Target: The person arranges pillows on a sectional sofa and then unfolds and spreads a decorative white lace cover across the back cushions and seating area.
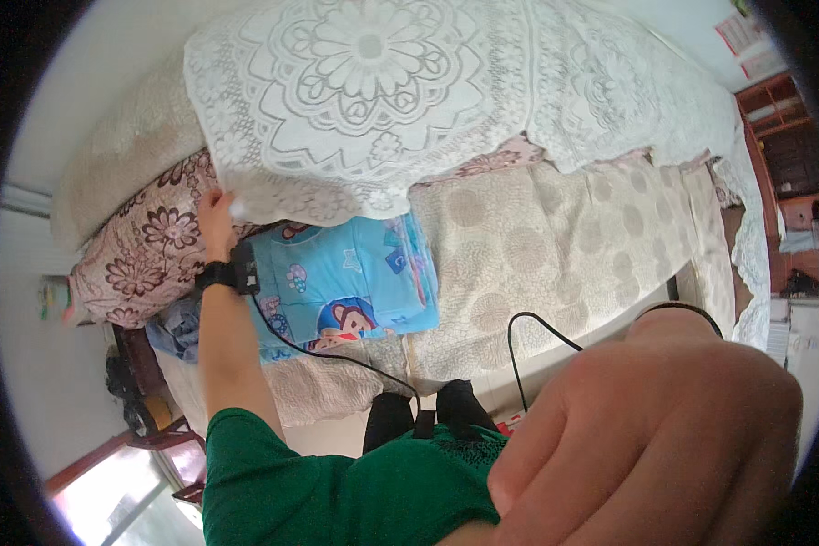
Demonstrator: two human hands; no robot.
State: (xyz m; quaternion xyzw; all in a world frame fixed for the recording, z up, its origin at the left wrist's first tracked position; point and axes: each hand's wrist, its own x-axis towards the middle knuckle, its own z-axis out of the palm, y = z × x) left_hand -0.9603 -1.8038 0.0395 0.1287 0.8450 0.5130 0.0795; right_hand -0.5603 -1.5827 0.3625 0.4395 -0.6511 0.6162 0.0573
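At the left, my left hand grips the lower left edge of a white lace cover patterned with a large flower. Below that edge lies a folded light-blue cartoon-print quilt, its upper side partly covered by the lace. A pink-brown flowered cushion or bolster sits just left of the hand. My right hand is raised very near the camera at the lower right, back of the hand towards me. Its fingers are bent down and their tips are hidden, so whether it holds anything does not show.
A beige quilted cover with round patches spreads along the seat or bed. A black cable runs from the device on my left wrist. Bunched denim-like fabric lies beside the blue quilt. Wooden shelving stands far right.
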